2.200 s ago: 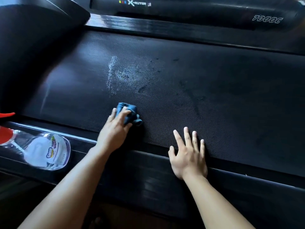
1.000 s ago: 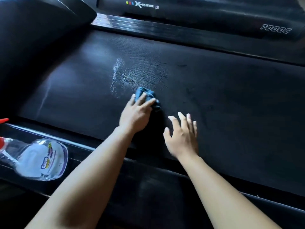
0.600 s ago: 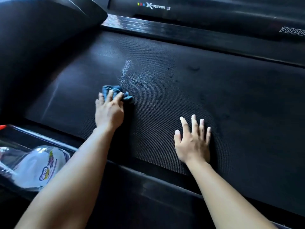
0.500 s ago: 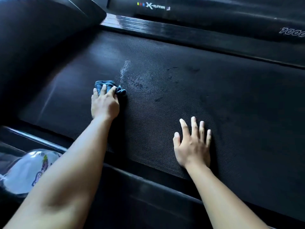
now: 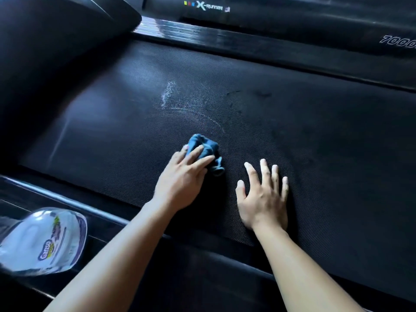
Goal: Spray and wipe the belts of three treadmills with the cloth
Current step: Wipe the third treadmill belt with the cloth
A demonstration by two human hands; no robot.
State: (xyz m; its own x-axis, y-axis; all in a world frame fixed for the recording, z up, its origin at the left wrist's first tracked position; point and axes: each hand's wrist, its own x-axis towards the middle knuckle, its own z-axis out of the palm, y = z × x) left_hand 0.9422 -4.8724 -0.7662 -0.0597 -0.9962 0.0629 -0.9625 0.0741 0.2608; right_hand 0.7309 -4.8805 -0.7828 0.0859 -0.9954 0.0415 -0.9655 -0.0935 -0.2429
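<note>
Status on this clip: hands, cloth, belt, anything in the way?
Left hand presses blue cloth on belt. Right hand flat on belt, beside it. Spray residue unwiped beyond cloth. Spray bottle lying off belt, nothing blocking.

The belt (image 5: 292, 143) is black with a fine, close diamond weave. A whitish, speckled spray streak (image 5: 167, 95) curves across it. The bunched cloth (image 5: 203, 146) is mid-blue. The spray bottle (image 5: 42, 242) is clear, its label white with a purple edge and a blue logo. The far rail (image 5: 202, 34) is glossy black; beyond it, white lettering (image 5: 209, 7) follows yellow, red and blue squares (image 5: 189, 3).
</note>
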